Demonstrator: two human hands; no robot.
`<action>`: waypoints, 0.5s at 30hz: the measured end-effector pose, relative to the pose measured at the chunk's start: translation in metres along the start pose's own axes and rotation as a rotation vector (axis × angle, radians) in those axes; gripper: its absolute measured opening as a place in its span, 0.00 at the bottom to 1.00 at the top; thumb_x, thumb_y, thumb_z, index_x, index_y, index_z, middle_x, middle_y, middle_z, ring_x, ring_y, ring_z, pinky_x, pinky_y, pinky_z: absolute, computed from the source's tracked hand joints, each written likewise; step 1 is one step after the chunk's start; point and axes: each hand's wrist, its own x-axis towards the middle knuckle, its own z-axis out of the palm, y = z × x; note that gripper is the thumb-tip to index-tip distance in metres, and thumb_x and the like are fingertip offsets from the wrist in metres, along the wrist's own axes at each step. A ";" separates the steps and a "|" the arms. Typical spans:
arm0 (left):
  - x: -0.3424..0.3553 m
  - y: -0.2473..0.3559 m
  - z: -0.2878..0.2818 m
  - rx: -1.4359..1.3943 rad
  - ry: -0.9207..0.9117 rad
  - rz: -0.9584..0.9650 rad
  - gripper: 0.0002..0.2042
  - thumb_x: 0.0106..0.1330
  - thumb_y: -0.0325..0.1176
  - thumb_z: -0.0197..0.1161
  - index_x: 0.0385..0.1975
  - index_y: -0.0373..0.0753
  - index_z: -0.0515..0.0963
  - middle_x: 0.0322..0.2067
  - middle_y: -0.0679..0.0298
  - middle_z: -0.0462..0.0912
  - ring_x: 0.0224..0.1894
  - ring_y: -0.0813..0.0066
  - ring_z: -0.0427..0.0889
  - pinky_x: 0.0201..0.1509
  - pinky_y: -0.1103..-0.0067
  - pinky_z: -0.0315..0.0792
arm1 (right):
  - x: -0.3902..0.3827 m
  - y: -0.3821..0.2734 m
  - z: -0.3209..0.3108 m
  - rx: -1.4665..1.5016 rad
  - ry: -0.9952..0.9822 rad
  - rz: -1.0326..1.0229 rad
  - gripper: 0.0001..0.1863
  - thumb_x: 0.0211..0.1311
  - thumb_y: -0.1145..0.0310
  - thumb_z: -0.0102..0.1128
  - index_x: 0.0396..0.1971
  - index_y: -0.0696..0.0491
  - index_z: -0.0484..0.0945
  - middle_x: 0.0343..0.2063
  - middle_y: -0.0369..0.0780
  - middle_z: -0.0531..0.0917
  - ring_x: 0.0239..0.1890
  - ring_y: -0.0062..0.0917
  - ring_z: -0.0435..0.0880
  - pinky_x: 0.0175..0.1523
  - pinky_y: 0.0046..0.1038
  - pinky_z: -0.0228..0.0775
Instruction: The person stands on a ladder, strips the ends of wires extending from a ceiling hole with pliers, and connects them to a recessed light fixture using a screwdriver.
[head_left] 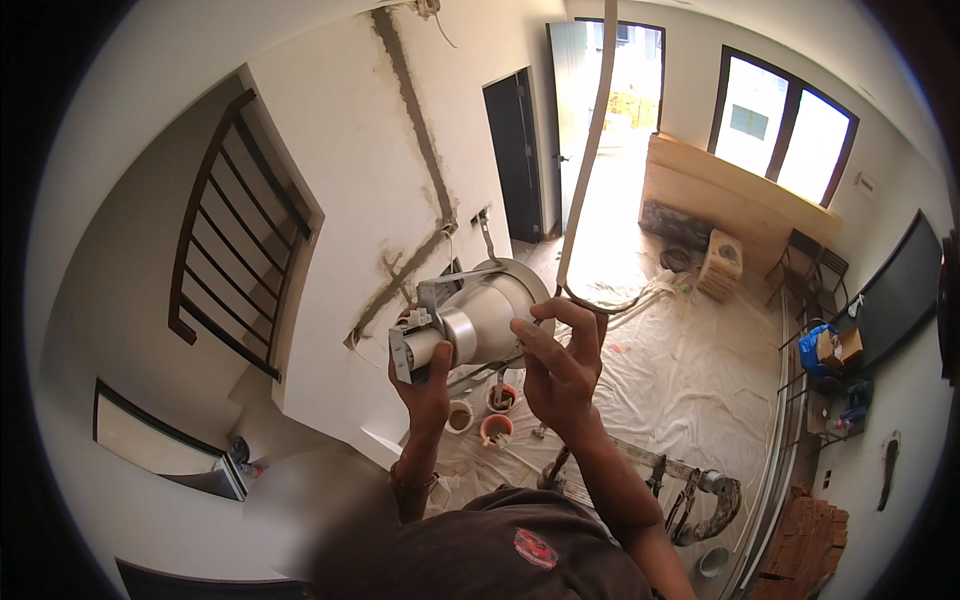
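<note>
A silver downlight fixture (pixel 480 310), with a cone-shaped reflector, metal brackets and a small white connector at its narrow end, is held up before me, tilted sideways. My left hand (pixel 422 390) grips the narrow end, thumb along the metal. My right hand (pixel 562 370) is closed on the wide cone, fingertips on its surface near the rim. A long pale strip (pixel 590 180) hangs just beyond, curving into a dark loop by my right fingers. Whether that hand touches the loop I cannot tell.
Plastic sheeting (pixel 690 380) covers the floor below, with small buckets (pixel 497 430) and a metal ladder-like frame (pixel 630 462). A patched wall (pixel 340 270) and railing (pixel 230 230) stand left. A wooden panel (pixel 720 200), chairs (pixel 800 265) and long rails (pixel 775 480) line the right; an open door (pixel 568 120) is ahead.
</note>
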 end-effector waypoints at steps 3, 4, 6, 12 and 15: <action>0.002 -0.001 0.001 0.033 -0.032 0.023 0.26 0.61 0.25 0.68 0.60 0.32 0.69 0.52 0.60 0.76 0.53 0.72 0.75 0.59 0.75 0.71 | 0.005 0.008 -0.012 -0.194 -0.026 -0.079 0.23 0.43 0.81 0.68 0.42 0.45 0.86 0.40 0.38 0.80 0.40 0.31 0.79 0.43 0.30 0.70; 0.002 0.000 0.002 0.044 -0.046 0.027 0.27 0.61 0.25 0.68 0.60 0.31 0.69 0.53 0.60 0.75 0.54 0.72 0.75 0.59 0.75 0.70 | 0.007 0.010 -0.016 -0.248 -0.043 -0.099 0.23 0.42 0.81 0.68 0.42 0.45 0.86 0.40 0.37 0.80 0.39 0.30 0.79 0.42 0.29 0.69; 0.004 0.005 0.008 0.075 -0.085 0.077 0.27 0.60 0.24 0.67 0.60 0.31 0.68 0.54 0.59 0.74 0.54 0.72 0.75 0.59 0.75 0.70 | 0.010 0.012 -0.021 -0.166 -0.005 -0.002 0.22 0.43 0.78 0.70 0.41 0.41 0.86 0.36 0.33 0.81 0.37 0.28 0.76 0.44 0.30 0.65; 0.006 0.008 0.032 0.209 -0.193 0.311 0.30 0.59 0.28 0.69 0.61 0.29 0.66 0.57 0.55 0.72 0.57 0.68 0.72 0.61 0.72 0.68 | 0.017 0.014 -0.046 -0.308 -0.167 -0.083 0.17 0.45 0.74 0.70 0.39 0.41 0.86 0.37 0.32 0.80 0.41 0.28 0.74 0.49 0.34 0.63; 0.007 0.000 0.038 0.305 -0.287 0.380 0.32 0.60 0.34 0.71 0.61 0.29 0.65 0.56 0.50 0.71 0.59 0.57 0.72 0.63 0.65 0.67 | 0.018 0.007 -0.052 -0.368 -0.270 -0.090 0.16 0.47 0.71 0.69 0.39 0.41 0.85 0.40 0.32 0.78 0.45 0.29 0.72 0.53 0.38 0.61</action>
